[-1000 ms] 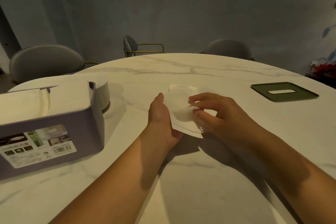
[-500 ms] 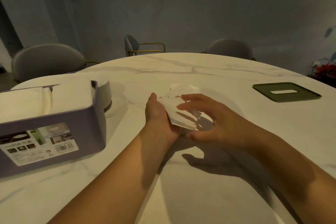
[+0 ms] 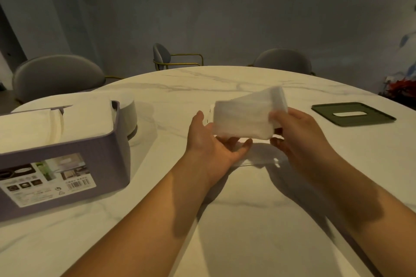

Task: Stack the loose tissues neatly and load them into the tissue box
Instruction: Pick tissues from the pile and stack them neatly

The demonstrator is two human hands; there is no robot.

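A white tissue (image 3: 244,117) hangs lifted above the marble table (image 3: 247,220), blurred by motion. My right hand (image 3: 295,132) pinches its right end between thumb and fingers. My left hand (image 3: 213,144) lies palm-up under its left edge, fingers relaxed and touching the underside. More white tissue (image 3: 252,159) lies flat on the table beneath the hands. The purple tissue box (image 3: 74,164) stands at the left, open on top, with a stack of white tissues (image 3: 40,123) inside.
A dark green box lid (image 3: 352,114) with a slot lies at the right. A round grey-white object (image 3: 129,117) stands behind the box. Grey chairs (image 3: 56,76) ring the far side of the table.
The tissue has been lifted off the table and spread sideways. My right hand moved right and up with it; my left hand turned palm-up beneath it.
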